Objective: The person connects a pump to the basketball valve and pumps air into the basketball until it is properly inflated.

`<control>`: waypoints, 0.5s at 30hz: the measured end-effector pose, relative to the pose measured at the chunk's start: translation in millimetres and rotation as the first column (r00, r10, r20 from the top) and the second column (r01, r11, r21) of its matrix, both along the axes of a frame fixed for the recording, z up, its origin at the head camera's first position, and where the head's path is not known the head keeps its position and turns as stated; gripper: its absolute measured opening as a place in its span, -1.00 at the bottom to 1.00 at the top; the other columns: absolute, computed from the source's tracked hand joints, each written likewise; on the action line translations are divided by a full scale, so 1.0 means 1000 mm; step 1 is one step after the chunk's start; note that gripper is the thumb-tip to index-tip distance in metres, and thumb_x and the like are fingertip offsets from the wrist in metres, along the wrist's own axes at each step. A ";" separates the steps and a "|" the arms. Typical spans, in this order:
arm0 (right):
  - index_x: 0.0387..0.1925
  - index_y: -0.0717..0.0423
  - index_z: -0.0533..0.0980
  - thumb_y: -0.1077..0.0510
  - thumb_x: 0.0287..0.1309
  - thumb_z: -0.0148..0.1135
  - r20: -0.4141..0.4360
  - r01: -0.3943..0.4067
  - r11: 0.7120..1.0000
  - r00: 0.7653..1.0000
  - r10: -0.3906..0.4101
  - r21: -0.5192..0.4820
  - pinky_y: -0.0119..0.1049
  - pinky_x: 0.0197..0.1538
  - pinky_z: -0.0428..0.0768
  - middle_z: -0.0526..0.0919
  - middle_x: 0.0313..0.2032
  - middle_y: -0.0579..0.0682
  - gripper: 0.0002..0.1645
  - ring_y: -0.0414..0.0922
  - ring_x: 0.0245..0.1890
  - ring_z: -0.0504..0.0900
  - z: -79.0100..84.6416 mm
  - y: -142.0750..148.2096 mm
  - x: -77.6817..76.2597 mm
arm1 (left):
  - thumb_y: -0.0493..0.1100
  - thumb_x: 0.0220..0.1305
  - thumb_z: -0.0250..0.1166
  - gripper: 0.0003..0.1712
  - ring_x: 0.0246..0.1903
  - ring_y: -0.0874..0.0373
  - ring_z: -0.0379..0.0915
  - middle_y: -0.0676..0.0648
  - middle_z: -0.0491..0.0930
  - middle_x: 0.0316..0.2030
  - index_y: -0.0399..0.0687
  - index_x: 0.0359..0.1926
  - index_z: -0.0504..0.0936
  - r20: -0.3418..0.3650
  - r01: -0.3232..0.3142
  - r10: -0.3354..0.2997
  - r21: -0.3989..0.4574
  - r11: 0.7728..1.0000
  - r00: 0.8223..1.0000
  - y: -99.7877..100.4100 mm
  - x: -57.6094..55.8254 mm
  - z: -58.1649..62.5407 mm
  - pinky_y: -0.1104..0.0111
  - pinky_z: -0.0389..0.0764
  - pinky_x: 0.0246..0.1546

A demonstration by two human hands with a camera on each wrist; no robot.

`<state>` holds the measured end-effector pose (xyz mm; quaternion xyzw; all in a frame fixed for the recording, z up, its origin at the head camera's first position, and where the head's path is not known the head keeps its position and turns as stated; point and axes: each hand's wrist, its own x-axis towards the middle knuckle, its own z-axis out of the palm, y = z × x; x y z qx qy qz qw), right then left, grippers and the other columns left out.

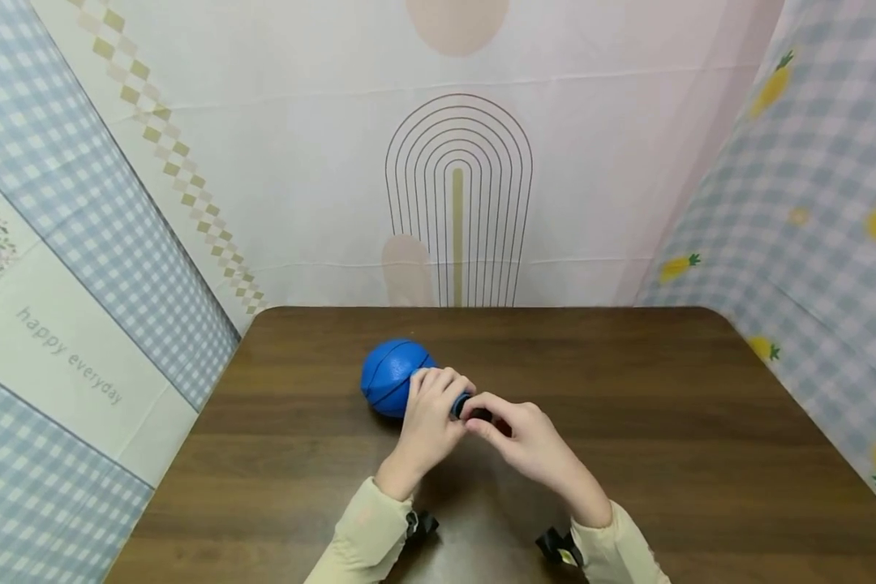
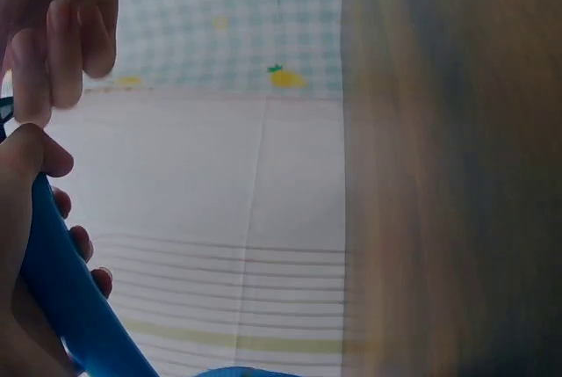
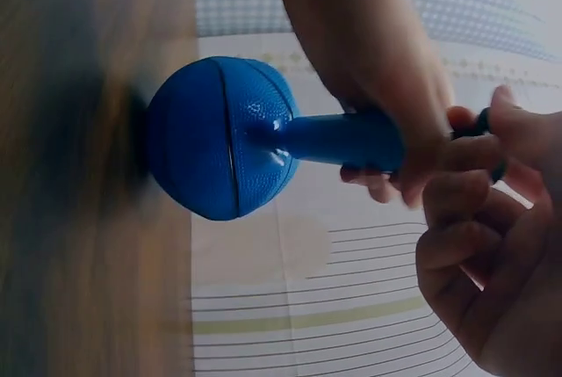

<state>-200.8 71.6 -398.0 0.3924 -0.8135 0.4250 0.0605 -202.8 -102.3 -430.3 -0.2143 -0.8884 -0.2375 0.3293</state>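
A blue ball with dark seam lines sits on the table, left of both hands. From its side runs a blue ball pump, its narrow end meeting the ball. The left hand grips the pump barrel, fingers wrapped round it; the left wrist view shows the thumb on one side and fingertips on the other. The right hand holds the dark handle end between thumb and curled fingers. Most of that handle is hidden behind the right fingers. Only a blue strip of barrel and a black part show between the hands from above.
The brown wooden table has rounded far corners. A white patterned cloth hangs behind its far edge, with checked cloths on the left and right. Dark straps are at both wrists.
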 end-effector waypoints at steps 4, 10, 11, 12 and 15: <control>-0.12 -0.15 0.57 0.10 0.29 0.19 0.034 -0.055 0.998 0.998 0.056 -0.018 -0.49 -0.57 0.38 0.41 -0.67 -0.27 -0.85 -0.44 -0.68 0.31 0.012 0.006 0.005 | -0.13 0.06 0.42 -0.83 -0.22 0.08 0.43 0.04 0.55 -0.35 0.00 -0.33 0.60 -0.020 -0.031 0.031 0.038 0.999 0.999 -0.012 -0.007 -0.001 0.13 0.31 0.06; -0.15 -0.15 0.55 0.27 0.21 0.23 0.035 -0.164 0.977 0.985 0.170 -0.137 -0.53 -0.63 0.32 0.45 -0.67 -0.18 -0.74 -0.47 -0.68 0.29 0.031 0.019 0.017 | -0.13 0.10 0.38 -0.87 -0.22 0.07 0.46 0.02 0.56 -0.37 -0.01 -0.36 0.59 -0.016 -0.072 0.075 0.139 0.988 0.997 -0.028 -0.015 -0.001 0.10 0.31 0.10; -0.16 -0.14 0.55 0.29 0.20 0.23 0.040 -0.173 0.973 0.983 0.181 -0.154 -0.53 -0.62 0.33 0.47 -0.65 -0.17 -0.74 -0.47 -0.67 0.31 0.032 0.020 0.019 | -0.13 0.12 0.38 -0.87 -0.22 0.07 0.46 0.02 0.57 -0.37 -0.02 -0.36 0.59 -0.009 -0.061 0.063 0.143 0.988 0.998 -0.028 -0.014 -0.001 0.10 0.31 0.10; -0.18 -0.11 0.55 0.31 0.19 0.23 0.038 -0.179 0.969 0.981 0.188 -0.172 -0.53 -0.62 0.33 0.49 -0.63 -0.14 -0.74 -0.47 -0.66 0.32 0.032 0.019 0.019 | -0.13 0.13 0.37 -0.88 -0.21 0.08 0.45 0.02 0.57 -0.36 -0.02 -0.35 0.59 0.002 -0.051 0.051 0.145 0.988 0.999 -0.026 -0.013 -0.001 0.10 0.31 0.10; -0.23 -0.03 0.55 0.34 0.19 0.22 0.053 -0.161 0.964 0.983 0.176 -0.213 -0.51 -0.61 0.36 0.50 -0.61 -0.08 -0.79 -0.46 -0.65 0.34 0.025 0.012 0.016 | -0.15 0.12 0.37 -0.88 -0.21 0.08 0.45 0.02 0.58 -0.36 -0.02 -0.36 0.58 0.017 -0.020 0.018 0.142 0.990 1.000 -0.017 -0.009 0.000 0.12 0.32 0.08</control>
